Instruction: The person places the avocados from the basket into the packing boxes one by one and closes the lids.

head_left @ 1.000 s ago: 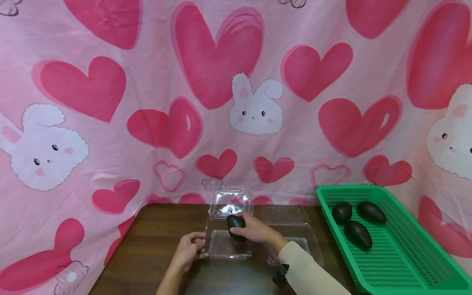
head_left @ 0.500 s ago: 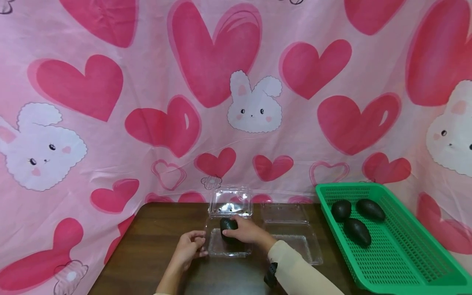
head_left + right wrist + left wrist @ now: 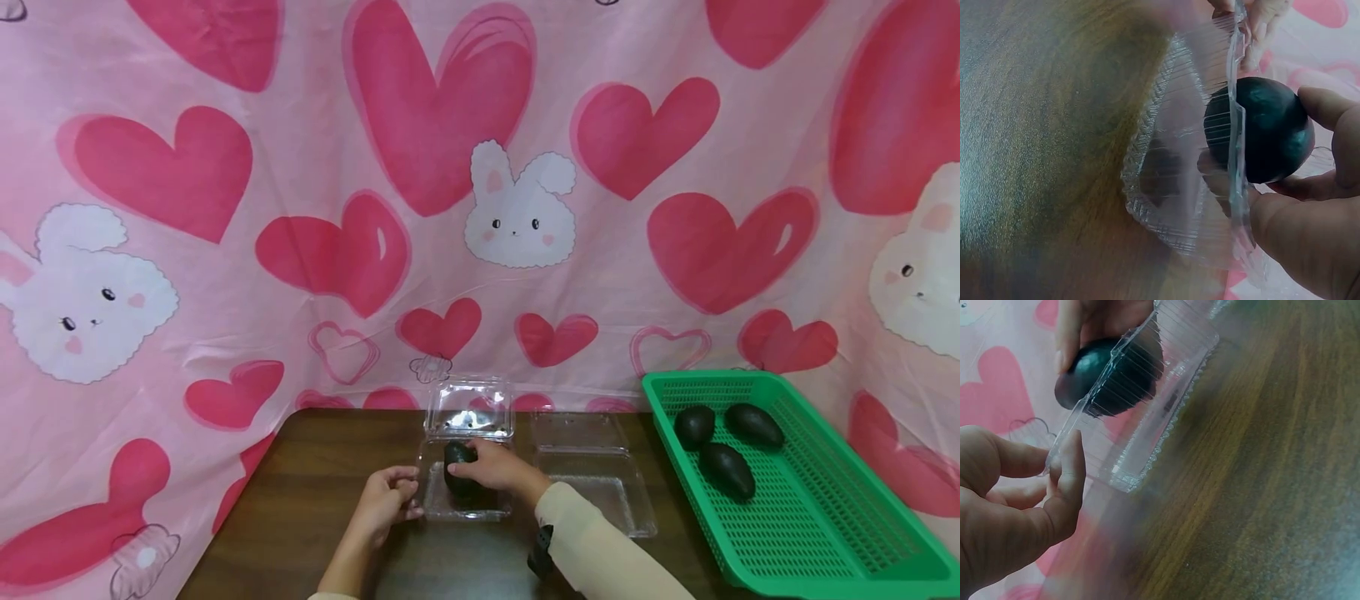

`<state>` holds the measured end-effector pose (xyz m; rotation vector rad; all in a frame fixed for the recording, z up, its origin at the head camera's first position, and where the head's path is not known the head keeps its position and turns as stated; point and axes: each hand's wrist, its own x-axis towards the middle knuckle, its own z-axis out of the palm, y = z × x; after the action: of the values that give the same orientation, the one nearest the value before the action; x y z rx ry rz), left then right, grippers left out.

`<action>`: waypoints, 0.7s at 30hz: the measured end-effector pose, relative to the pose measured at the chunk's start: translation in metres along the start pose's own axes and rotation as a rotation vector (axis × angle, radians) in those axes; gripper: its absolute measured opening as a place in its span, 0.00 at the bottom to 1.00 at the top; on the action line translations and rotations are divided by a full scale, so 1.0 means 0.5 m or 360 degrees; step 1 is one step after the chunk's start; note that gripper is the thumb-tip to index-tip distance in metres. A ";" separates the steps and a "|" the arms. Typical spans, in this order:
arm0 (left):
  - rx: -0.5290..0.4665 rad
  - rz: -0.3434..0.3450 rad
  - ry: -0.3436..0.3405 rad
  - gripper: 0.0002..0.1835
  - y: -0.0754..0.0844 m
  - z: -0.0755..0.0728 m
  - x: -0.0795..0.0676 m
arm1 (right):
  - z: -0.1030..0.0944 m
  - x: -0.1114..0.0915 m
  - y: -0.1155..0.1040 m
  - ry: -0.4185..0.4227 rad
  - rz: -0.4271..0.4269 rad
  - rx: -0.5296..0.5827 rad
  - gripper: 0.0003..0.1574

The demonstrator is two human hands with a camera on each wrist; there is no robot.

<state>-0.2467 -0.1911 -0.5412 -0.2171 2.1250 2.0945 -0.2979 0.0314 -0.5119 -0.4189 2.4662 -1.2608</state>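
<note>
My right hand [image 3: 501,467] grips a dark avocado [image 3: 457,468] between thumb and fingers. In the right wrist view the avocado [image 3: 1272,134] sits partly below the rim of a clear plastic clamshell container [image 3: 468,515], with fingers dipping inside the wall. The container's lid [image 3: 470,408] stands raised at the back. At its left side my left hand [image 3: 384,504] pinches the rim, thumb against fingers, as the left wrist view shows at the container's edge [image 3: 1063,437]. Whether the avocado touches the container's bottom is hidden.
Right of this container lies a second open clear clamshell [image 3: 637,500], partly behind the right sleeve. A green plastic basket [image 3: 825,542] at the right holds several avocados, among them one near its left wall [image 3: 726,472]. A pink heart-print cloth [image 3: 517,300] hangs behind the wooden table [image 3: 322,458].
My right hand has carried the avocado left and turned it more upright, over the container's left part. The left hand has stayed at the rim.
</note>
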 end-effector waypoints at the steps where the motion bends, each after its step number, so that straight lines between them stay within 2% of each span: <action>1: 0.0001 -0.0001 -0.0002 0.18 0.000 0.000 0.000 | 0.002 0.001 0.001 0.0006 0.0001 0.0000 0.35; 9: -0.0010 0.0008 -0.0004 0.18 -0.001 -0.003 0.000 | 0.022 0.014 0.001 0.0069 -0.0049 0.0053 0.26; 17: 0.0003 0.0003 0.0009 0.17 -0.001 -0.003 0.003 | 0.034 0.016 -0.002 0.0101 0.0029 0.0218 0.25; 21: -0.0003 0.0003 0.0004 0.17 -0.003 -0.003 0.004 | 0.037 0.016 -0.004 0.0105 0.0038 0.0184 0.24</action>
<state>-0.2484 -0.1926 -0.5431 -0.2185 2.1254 2.0987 -0.2972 0.0136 -0.5216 -0.3220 2.4292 -1.4204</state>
